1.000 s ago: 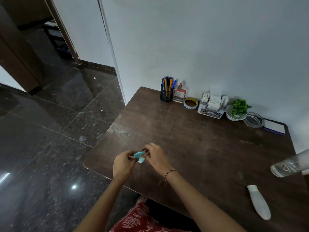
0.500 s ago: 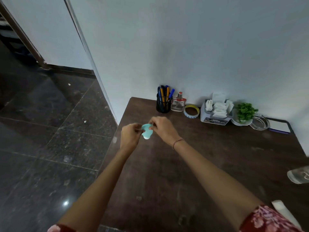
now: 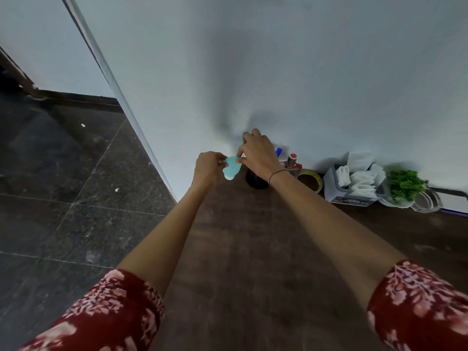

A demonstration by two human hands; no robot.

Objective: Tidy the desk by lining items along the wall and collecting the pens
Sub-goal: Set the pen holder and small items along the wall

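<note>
A small teal object [image 3: 231, 169] hangs above the far left corner of the dark wooden desk [image 3: 253, 249], close to the wall. My left hand [image 3: 209, 168] pinches its left edge and my right hand [image 3: 258, 154] pinches its right edge. My right hand sits over the black pen holder [image 3: 256, 182] and hides most of the pens; only a blue pen tip [image 3: 278, 151] shows. To the right along the wall stand a small bottle with a red cap [image 3: 292, 162], a tape roll [image 3: 310, 181], a white box of packets [image 3: 354, 184] and a small green plant [image 3: 405, 184].
A round glass dish [image 3: 428, 200] and a dark flat item [image 3: 453, 196] lie at the far right by the wall. The desk's left edge drops to a dark tiled floor [image 3: 63, 198]. A white wall corner [image 3: 114, 84] runs down to the desk.
Both hands have carried the teal object from the desk's near edge up to the far left corner by the pen holder. The view has leaned forward toward the wall.
</note>
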